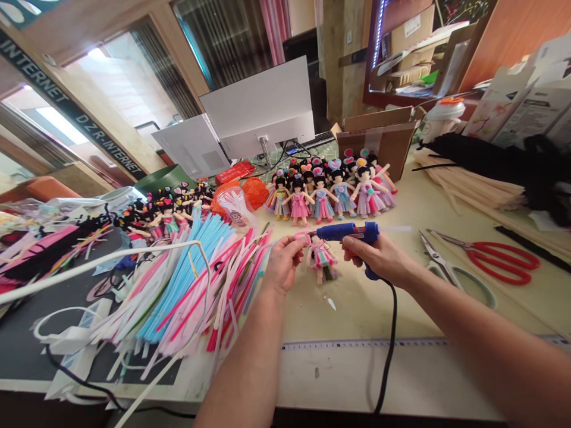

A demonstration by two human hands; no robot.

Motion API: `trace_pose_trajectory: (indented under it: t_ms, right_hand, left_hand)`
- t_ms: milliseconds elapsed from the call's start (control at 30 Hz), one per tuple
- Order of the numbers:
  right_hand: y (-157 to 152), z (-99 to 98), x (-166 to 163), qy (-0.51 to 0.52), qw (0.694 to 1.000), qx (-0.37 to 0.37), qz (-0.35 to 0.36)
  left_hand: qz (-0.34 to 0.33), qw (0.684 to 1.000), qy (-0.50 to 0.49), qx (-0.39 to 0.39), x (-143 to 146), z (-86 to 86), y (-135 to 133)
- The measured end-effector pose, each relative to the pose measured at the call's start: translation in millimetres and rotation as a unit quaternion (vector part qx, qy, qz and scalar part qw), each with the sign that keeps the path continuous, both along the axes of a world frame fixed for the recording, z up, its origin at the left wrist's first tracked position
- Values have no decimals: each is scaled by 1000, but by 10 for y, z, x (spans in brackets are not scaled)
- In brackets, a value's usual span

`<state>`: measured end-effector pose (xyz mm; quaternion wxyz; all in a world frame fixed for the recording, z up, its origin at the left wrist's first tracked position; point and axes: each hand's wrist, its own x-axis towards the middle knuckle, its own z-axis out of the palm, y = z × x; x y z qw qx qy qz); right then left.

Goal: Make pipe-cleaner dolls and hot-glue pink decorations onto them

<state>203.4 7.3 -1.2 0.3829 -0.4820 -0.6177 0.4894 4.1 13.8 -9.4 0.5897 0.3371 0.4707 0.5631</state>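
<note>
My right hand (366, 254) is wrapped round a blue hot glue gun (345, 232), whose nozzle points left. A clear glue stick (397, 229) juts from its back end and a black cord (392, 333) hangs from its handle. Between the fingertips of my left hand (285, 260) is a small pink loop (303, 238), close to the nozzle; whether the two touch I cannot tell. Beneath the gun lies a doll (322, 261) in a striped pink, white and green dress, its head partly hidden.
Finished dolls (321, 193) stand in rows before a cardboard box (379, 139). Bundles of pipe cleaners (182, 285) spread at left, near a white power strip (78, 342). Red-handled scissors (504, 260) and grey-handled scissors (468, 285) lie at right. A ruler strip (325, 344) runs along the front.
</note>
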Motion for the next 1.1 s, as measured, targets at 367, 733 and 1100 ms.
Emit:
trace_pose_trajectory:
  t_ms: [367, 733, 1100]
  right_hand:
    - [7, -19, 4, 0, 1000, 5, -2]
    - [0, -4, 6, -10, 1000, 15, -8]
    - [-4, -4, 7, -4, 1000, 13, -9]
  left_hand:
    - [-1, 1000, -1, 1, -8, -12, 1]
    - [0, 1000, -1, 0, -4, -4, 2]
    - [-3, 1000, 1, 2, -2, -7, 0]
